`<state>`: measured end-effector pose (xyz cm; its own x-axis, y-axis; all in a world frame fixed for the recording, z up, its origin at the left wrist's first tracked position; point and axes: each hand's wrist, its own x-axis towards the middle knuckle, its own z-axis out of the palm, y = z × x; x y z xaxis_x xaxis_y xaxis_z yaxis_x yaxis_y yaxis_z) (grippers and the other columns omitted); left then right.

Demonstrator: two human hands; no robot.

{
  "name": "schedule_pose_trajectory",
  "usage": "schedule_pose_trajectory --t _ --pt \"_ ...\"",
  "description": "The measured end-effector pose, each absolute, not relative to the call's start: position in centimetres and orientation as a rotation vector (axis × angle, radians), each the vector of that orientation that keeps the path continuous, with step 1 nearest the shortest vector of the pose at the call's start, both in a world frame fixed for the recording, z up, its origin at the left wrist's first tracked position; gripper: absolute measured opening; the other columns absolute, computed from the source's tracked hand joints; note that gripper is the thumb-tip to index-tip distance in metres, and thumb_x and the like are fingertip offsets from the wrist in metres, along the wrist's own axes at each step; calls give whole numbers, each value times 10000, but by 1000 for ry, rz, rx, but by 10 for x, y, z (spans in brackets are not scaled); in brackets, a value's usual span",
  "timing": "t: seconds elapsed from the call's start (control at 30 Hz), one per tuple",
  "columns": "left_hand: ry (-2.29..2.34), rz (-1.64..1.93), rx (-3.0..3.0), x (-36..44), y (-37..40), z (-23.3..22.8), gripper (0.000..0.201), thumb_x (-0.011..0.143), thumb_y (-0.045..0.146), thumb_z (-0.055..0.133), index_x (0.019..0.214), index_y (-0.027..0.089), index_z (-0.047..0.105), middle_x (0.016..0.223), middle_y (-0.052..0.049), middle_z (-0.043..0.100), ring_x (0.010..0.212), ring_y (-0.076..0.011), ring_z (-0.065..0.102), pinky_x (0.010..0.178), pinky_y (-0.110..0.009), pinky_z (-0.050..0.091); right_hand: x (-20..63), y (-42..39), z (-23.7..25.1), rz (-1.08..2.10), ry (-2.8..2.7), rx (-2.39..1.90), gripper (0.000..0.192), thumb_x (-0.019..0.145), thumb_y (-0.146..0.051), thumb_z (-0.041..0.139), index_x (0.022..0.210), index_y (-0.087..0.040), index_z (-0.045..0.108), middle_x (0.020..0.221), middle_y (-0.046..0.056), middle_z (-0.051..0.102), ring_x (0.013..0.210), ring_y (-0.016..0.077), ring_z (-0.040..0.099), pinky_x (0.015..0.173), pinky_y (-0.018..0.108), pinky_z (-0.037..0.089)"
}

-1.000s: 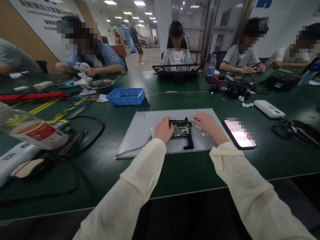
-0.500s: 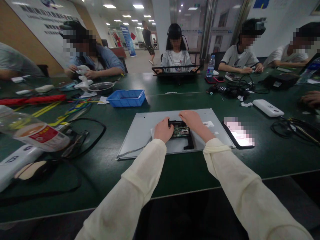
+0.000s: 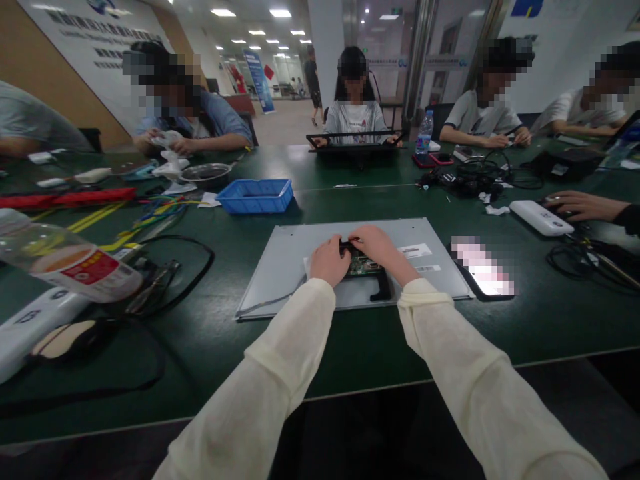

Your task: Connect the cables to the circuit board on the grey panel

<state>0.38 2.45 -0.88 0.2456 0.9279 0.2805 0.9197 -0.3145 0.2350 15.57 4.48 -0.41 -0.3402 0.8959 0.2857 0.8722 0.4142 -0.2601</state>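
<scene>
Both hands meet over the small circuit board [image 3: 367, 265] in its black bracket [image 3: 381, 288], mid-way across the grey panel [image 3: 280, 267] on the desk [image 3: 350, 347]. The left hand [image 3: 329, 260] lies curled on the board's left edge; the right hand [image 3: 376, 244] pinches at its far edge, though what the fingertips grip is hidden. Best to steady the bracket and work gently, keeping the panel flat.

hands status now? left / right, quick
Left hand: curled on the left edge of the black bracket over the circuit board; grip cannot be told.
Right hand: fingers bent onto the bracket's top edge; grip unclear.
</scene>
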Motion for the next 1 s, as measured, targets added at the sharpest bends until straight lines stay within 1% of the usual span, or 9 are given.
schedule_pose_trajectory --t 0.23,0.43,0.63,0.73,1.0 --pt "1833 563 2457 4 24 -9 377 885 269 435 1248 178 480 1122 -118 647 1055 -246 606 913 -352 447 157 50 -12 172 -2207 -1513 255 879 -192 503 1032 -194 707 1067 69 701 1033 195 602 916 292 426" --pt "1834 545 2477 4 23 -7 367 883 269 435 1233 173 487 1087 -121 656 1028 -251 615 894 -357 453 158 48 -14 142 -2124 -1457 263 900 -207 488 1058 -184 697 1090 61 696 1050 189 597 942 289 413" --pt "1836 559 2464 4 24 -9 369 886 268 438 1242 184 483 1136 -114 643 1061 -242 605 917 -351 446 158 51 -14 156 -2232 -1422 253 896 -200 492 1039 -188 700 1054 66 697 1015 189 599 901 286 418" --pt "1836 554 2458 4 24 -9 369 887 272 438 1243 186 483 1136 -113 643 1057 -242 607 920 -353 445 158 53 -15 179 -2265 -1439 258 892 -184 483 1042 -181 693 1074 72 683 1022 182 587 902 280 412" --pt "1813 575 2442 3 25 -10 394 881 258 443 1264 167 461 1149 -119 635 1067 -256 600 930 -366 443 159 48 -10 185 -2241 -1409 295 883 -182 485 1126 -142 649 1148 101 656 1093 192 565 972 304 390"
